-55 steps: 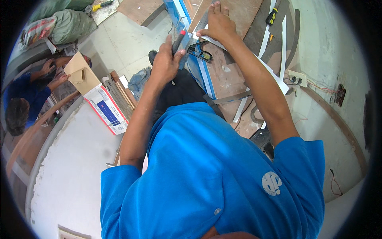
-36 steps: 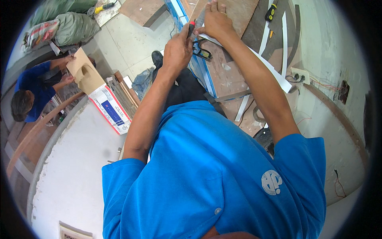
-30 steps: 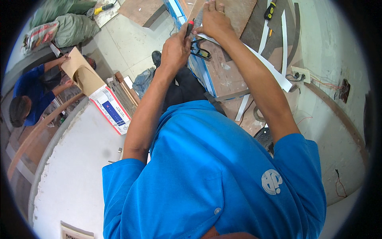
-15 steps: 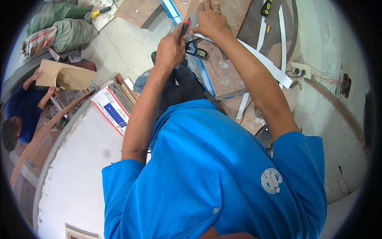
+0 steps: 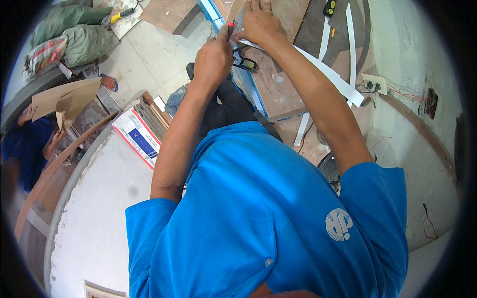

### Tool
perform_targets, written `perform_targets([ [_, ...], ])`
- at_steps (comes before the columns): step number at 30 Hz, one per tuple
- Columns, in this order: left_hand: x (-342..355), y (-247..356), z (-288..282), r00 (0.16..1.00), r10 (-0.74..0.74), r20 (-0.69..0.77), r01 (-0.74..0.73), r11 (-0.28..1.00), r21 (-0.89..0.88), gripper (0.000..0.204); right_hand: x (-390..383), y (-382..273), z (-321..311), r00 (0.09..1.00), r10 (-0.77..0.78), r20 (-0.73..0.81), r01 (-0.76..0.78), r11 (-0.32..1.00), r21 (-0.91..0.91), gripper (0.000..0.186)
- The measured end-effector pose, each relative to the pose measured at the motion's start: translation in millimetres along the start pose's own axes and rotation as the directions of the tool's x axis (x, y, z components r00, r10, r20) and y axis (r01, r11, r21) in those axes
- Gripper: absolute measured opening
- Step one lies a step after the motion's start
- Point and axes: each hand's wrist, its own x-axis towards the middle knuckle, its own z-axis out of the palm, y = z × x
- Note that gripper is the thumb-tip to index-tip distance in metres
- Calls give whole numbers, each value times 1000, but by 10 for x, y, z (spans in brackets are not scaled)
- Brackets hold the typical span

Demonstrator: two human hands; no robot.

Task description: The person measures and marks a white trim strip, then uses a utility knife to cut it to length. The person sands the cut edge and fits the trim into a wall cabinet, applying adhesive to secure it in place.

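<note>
My left hand (image 5: 212, 60) is closed around a dark-handled tool with a red end (image 5: 230, 29), near the top edge of a plywood panel (image 5: 276, 92). My right hand (image 5: 261, 27) lies with fingers apart, pressing on a grey metal strip (image 5: 239, 21) and the end of a long white strip (image 5: 330, 79) that runs down to the right. A black square-like tool with a yellow level (image 5: 248, 64) sits just below my hands. A blue band with a white strip (image 5: 214, 15) lines the panel's left edge. Whatever is under my fingertips is partly hidden.
A co-worker (image 5: 27, 149) at left holds a brown sheet (image 5: 67, 97) beside a white carton (image 5: 136, 139). Sacks (image 5: 84, 44), a yellow power tool (image 5: 119, 17) and a wooden board (image 5: 171, 15) lie behind. At right are a yellow-black tool (image 5: 329, 7) and a socket (image 5: 372, 84) with wires.
Both my hands have shifted slightly left and upward, keeping their hold. The co-worker at left has swung the brown sheet leftward and down, away from the carton.
</note>
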Motion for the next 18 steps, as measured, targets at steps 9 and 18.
perform_targets([
  [9,32,39,-19,999,4,36,-6,998,61,49,23,-11,29,1000,5,16,-4,999,-53,95],
  [18,29,85,-42,999,8,48,-12,996,90,50,64,16,150,998,58,4,-58,998,-25,89],
])
